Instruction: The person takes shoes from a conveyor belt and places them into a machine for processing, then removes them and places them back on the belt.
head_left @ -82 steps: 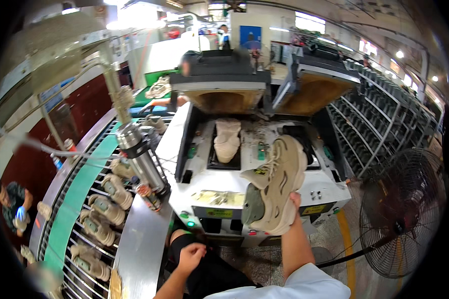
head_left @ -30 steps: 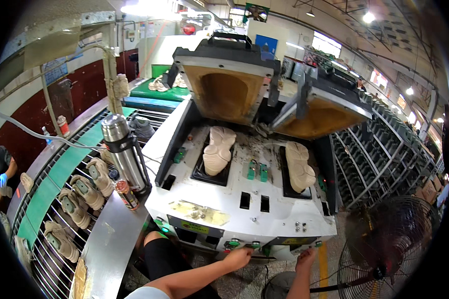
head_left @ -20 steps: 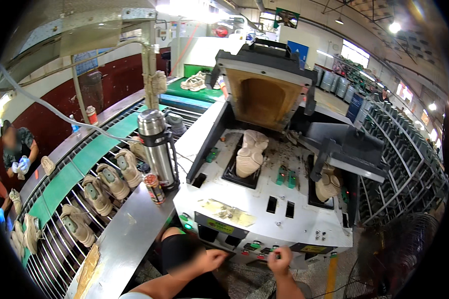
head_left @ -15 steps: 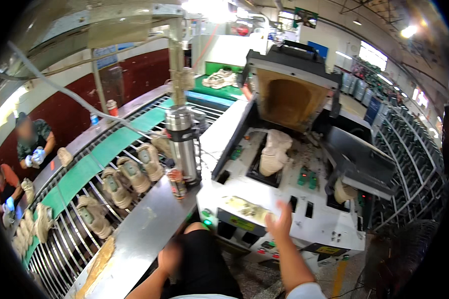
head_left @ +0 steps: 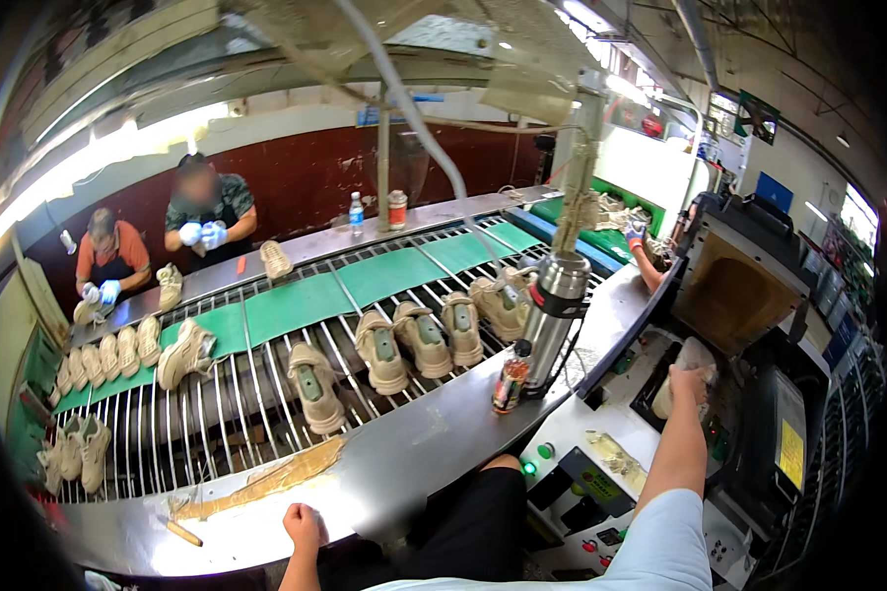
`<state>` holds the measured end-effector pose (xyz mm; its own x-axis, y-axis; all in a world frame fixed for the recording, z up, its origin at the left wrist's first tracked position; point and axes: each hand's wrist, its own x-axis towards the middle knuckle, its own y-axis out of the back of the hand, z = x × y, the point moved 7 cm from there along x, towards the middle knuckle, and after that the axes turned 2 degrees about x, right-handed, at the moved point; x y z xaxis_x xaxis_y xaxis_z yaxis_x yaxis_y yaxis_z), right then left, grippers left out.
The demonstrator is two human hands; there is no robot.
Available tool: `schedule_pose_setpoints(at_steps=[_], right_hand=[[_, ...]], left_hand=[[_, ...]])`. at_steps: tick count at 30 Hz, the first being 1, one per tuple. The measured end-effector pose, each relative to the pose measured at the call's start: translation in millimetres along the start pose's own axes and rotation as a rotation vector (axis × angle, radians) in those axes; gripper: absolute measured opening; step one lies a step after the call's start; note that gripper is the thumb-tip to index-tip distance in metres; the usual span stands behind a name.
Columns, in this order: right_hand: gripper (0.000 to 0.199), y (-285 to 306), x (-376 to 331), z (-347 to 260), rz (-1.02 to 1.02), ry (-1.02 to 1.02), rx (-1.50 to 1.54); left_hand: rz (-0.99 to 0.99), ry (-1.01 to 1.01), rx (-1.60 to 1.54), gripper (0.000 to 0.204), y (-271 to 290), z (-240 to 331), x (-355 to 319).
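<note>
While the right grip [head_left: 690,384], partly curled, touches the pale sole [head_left: 695,355] just beneath it, whether clasping I cannot tell, the left grip [head_left: 304,528] makes a fist near the table [head_left: 434,443].

The bare right hand [head_left: 689,383] partly hides a pale beige, shoe-shaped piece [head_left: 696,355]. The hand's grip is unclear.

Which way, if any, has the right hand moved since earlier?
Yes: the right hand went forward, past the yellowed patch on the machine, to the pale shoe piece.

No legible print, yellow label [head_left: 790,448] on the black lid [head_left: 757,443] included.
</note>
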<state>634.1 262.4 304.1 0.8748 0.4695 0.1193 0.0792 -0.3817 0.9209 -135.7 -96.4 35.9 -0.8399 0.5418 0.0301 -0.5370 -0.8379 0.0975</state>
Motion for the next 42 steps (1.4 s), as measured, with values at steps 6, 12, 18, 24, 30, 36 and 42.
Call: schedule_pose_setpoints(at_steps=[6,12,18,24,30,36,42], right_hand=[[0.090,3,-65,57,0.633,0.409,0.540],[0.059,-47,-114,114,0.366,0.414,1.257],[0.033,-89,-233,71,-0.439,0.406,1.712],[0.050,-110,-526,-20,-1.881,0.144,1.432],[0.083,-38,-724,-15,-2.056,1.313,0.532],[0.050,-48,-793,81,-2.599,1.402,0.165],[0.018,-118,-673,51,-1.755,1.094,0.599]], left_hand=[[0.034,-0.001,0.392,0.017,-15,8,2],[-0.498,-0.169,0.267,0.012,-101,-35,-18],[-1.011,-0.131,-0.019,0.043,-164,86,-84],[-0.659,-0.170,-0.357,0.079,-85,139,-44],[-0.242,-0.102,-0.406,0.077,108,174,-6],[0.027,-0.207,0.143,0.075,137,57,1],[0.069,-0.310,0.105,0.067,90,83,28]])
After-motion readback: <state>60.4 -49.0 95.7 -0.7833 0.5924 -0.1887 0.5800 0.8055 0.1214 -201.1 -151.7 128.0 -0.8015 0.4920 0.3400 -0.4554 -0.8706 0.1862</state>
